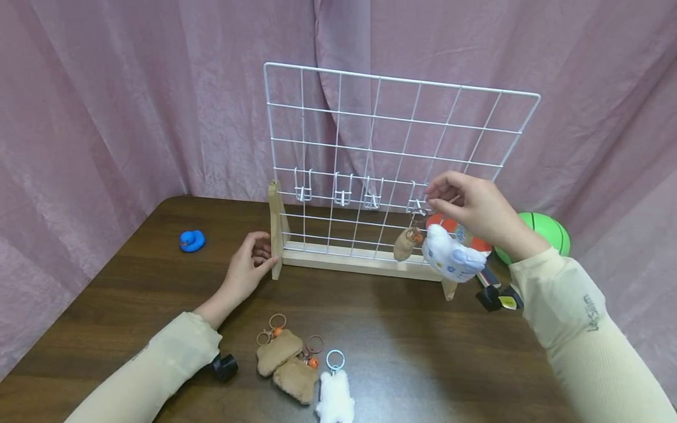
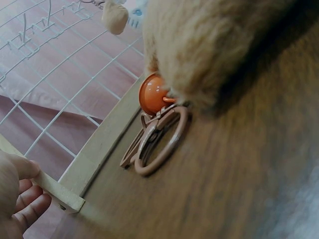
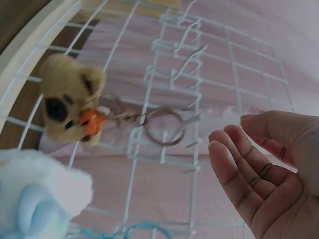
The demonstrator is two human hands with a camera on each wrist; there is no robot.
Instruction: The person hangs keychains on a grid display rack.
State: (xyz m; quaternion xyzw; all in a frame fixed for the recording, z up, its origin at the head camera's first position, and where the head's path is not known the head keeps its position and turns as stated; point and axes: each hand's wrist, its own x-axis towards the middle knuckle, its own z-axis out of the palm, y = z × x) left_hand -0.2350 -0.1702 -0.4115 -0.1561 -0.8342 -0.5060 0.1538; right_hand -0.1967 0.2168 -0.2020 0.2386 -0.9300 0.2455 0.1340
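Note:
My right hand (image 1: 476, 202) is beside the white wire grid (image 1: 388, 150), fingers loosely bent and nothing between them. Below it hangs a white cat-like plush keychain (image 1: 452, 255) with blue ears; its blue ring (image 3: 147, 226) shows near the grid, its hook hidden. Left of that, a brown dog plush keychain (image 3: 65, 104) with an orange bell (image 3: 92, 122) hangs by its ring from a hook (image 1: 416, 205). My left hand (image 1: 243, 267) touches the stand's left wooden post (image 1: 275, 223); its thumb lies against the post and its other fingers bend loosely outside it.
Several white hooks (image 1: 342, 197) line the grid. On the table lie two brown plush keychains (image 1: 296, 379) and a white plush keychain (image 1: 335, 399). A blue rubber duck (image 1: 192, 241) sits left; a green ball (image 1: 547, 235) and a red round thing (image 1: 441, 222) are right, behind the plush.

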